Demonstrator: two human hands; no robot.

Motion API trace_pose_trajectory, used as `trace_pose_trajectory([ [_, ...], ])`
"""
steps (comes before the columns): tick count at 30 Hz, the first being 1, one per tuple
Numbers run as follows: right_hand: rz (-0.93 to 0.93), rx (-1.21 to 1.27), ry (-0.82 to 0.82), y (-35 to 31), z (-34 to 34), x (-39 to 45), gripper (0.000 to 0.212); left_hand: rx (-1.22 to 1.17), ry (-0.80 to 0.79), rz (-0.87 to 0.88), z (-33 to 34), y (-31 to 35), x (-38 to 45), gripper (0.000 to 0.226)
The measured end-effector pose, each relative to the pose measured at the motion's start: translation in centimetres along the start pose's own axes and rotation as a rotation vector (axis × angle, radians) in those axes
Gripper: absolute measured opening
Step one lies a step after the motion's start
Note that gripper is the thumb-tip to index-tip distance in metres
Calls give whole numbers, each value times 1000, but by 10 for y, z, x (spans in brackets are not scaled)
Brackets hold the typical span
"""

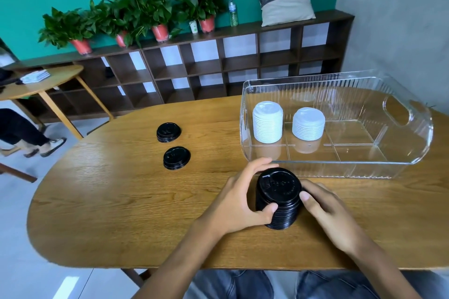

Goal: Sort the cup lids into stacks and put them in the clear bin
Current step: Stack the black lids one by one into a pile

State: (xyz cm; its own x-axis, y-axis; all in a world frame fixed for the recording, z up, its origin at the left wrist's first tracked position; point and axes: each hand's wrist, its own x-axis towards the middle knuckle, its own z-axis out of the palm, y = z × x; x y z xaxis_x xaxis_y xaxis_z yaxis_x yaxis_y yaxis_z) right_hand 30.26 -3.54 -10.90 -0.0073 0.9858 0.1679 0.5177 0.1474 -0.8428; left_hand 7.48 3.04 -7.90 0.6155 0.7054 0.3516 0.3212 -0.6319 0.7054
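Tall stack of black lids (279, 199) stands on the tabletop (121, 201), clasped between both hands. Left hand (239, 198) wraps its left flank, fingers curled over the far side, thumb pressed on the near side. Right hand (323, 209) grips the right flank, thumb tip against the upper rim.

Clear bin (340, 162) sits just beyond the hands, slightly to the right hand's side. Inside it, at the end nearer the left hand: taller white lid stack (268, 122) and, beside it, shorter white lid stack (308, 124).

Beyond and outward of the left hand, well apart: two low black lid piles, nearer pile (176, 158) and farther pile (168, 132), both on the tabletop.
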Motion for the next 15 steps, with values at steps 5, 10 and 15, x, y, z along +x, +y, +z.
trace_pose_trajectory([
  [5,-23,-19,7,-7,0,-4,50,16,-46,34,2,0,-4,71],
  [10,-29,-16,30,-7,1,-4,47,-1,200,132,-16,-12,-8,55],
  [15,18,91,37,0,0,-4,49,256,733,-393,-84,-71,-10,49],
])
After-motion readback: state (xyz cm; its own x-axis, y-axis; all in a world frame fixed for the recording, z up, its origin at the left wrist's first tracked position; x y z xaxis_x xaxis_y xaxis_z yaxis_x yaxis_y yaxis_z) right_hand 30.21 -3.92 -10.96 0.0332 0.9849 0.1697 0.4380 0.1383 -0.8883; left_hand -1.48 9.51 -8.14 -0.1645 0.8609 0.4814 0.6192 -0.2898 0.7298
